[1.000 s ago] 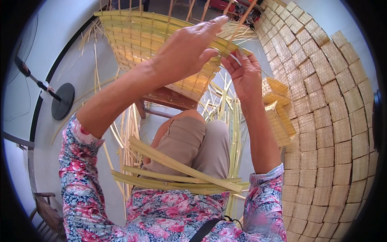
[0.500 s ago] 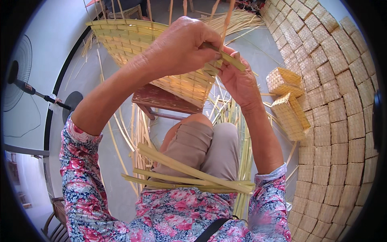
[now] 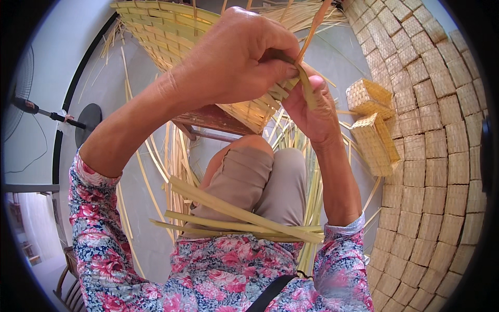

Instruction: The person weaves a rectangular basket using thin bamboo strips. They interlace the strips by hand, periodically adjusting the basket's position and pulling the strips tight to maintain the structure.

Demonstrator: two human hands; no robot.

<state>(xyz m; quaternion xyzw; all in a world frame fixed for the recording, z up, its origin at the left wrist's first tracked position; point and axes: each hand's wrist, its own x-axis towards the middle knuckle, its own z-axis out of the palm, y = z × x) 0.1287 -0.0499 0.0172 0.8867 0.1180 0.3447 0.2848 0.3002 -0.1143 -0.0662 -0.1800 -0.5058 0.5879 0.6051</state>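
Note:
A large, partly woven basket (image 3: 156,32) of yellow-green, bamboo-like strips leans in front of me, its lower corner on a reddish wooden stool (image 3: 221,120). My left hand (image 3: 244,57) is closed at the basket's right-hand edge, pinching a flat green strip (image 3: 307,87) between thumb and fingers. The strip curves downward out of that pinch. Below and to the right, my right hand (image 3: 314,117) has its thumb against the strip's free end, with its other fingers partly hidden behind. An upright orange-tan stake (image 3: 313,32) rises beside the left fingertips. Several loose strips (image 3: 234,208) lie across my lap.
Two small woven boxes (image 3: 375,143) stand on the floor at the right. Beyond them, rows of woven blocks (image 3: 431,140) cover the right side. Cut strips (image 3: 174,156) litter the floor around the stool. A standing fan (image 3: 49,113) is at the left.
The green strip, nearly straight before, now bends downward at the left fingertips. Both hands sit a little farther right in view, and the basket appears higher as the view shifts.

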